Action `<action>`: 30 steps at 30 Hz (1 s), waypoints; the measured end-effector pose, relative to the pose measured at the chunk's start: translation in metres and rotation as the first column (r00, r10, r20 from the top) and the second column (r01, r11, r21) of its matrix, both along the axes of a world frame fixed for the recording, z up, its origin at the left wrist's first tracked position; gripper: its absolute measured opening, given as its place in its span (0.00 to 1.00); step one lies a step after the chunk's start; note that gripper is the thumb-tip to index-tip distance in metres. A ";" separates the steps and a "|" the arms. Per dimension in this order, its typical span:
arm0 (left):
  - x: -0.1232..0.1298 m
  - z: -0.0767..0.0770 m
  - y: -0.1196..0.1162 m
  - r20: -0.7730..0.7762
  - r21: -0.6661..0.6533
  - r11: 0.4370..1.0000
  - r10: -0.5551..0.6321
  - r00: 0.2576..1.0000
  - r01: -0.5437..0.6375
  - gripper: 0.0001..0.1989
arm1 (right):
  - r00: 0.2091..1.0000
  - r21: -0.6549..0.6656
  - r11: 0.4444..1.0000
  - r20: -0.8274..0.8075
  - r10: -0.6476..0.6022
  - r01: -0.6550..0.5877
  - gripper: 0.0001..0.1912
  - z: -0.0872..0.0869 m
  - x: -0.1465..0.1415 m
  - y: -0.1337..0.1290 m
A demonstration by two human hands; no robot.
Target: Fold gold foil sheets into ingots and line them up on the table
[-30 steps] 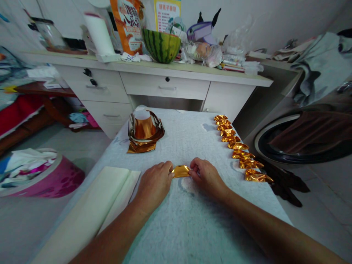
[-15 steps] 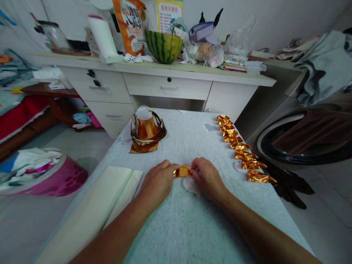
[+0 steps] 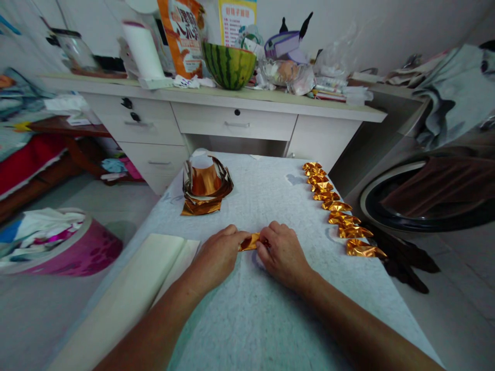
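A small piece of folded gold foil paper (image 3: 249, 242) lies between my two hands, over the middle of the cloth-covered table. My left hand (image 3: 221, 252) pinches its left end with thumb and fingers. On the other end, the curled fingers of my right hand (image 3: 281, 251) grip and cover part of the foil. Along the table's right edge runs a row of several folded gold foil pieces (image 3: 335, 206). Toward the back left sits a loose ring of gold foil sheets (image 3: 207, 183) around a white cup-like form.
Folded cream paper or cloth (image 3: 127, 293) lies along the table's left side. A pink bin (image 3: 96, 247) full of waste stands on the floor to the left. Behind the table is a white drawer desk (image 3: 232, 123) bearing a watermelon half (image 3: 229, 66). A washing machine (image 3: 386, 170) stands at right.
My right hand has shifted left and curled further over the foil's right end, so less of the foil shows. My left hand has moved slightly left, still pinching it.
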State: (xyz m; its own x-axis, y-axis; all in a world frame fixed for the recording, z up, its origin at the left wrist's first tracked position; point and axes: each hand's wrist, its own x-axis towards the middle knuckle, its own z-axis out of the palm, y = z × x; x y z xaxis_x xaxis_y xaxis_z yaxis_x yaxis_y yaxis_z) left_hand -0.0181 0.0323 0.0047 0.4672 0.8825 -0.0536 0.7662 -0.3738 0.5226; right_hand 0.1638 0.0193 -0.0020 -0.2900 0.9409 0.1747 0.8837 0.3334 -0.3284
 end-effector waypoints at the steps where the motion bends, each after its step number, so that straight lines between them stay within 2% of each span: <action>1: -0.001 0.000 0.000 0.010 -0.009 1.000 -0.005 1.000 0.005 0.19 | 1.000 -0.002 1.000 0.015 -0.007 0.007 0.07 0.002 -0.002 0.000; 3: -0.002 0.000 0.001 0.027 -0.026 1.000 -0.014 1.000 0.014 0.20 | 0.998 0.000 1.000 0.053 -0.027 0.027 0.10 0.003 -0.005 0.000; 7: -0.005 0.002 0.002 0.069 -0.032 0.999 -0.028 0.997 0.031 0.22 | 0.994 0.020 0.999 0.100 -0.048 0.046 0.10 0.000 -0.007 0.001; 13: -0.006 0.002 0.003 0.099 -0.025 0.998 -0.050 0.994 0.053 0.15 | 0.992 0.028 0.998 0.115 -0.051 0.048 0.11 -0.001 -0.007 0.000; 19: -0.007 -0.002 0.007 0.119 -0.043 0.998 -0.048 0.992 0.054 0.16 | 0.989 -0.003 0.998 0.134 -0.066 0.067 0.10 0.000 -0.008 0.000; 30: -0.002 -0.002 0.005 0.056 -0.002 1.000 -0.004 0.998 0.004 0.12 | 0.986 0.026 0.996 0.146 -0.083 0.080 0.14 -0.002 -0.007 0.000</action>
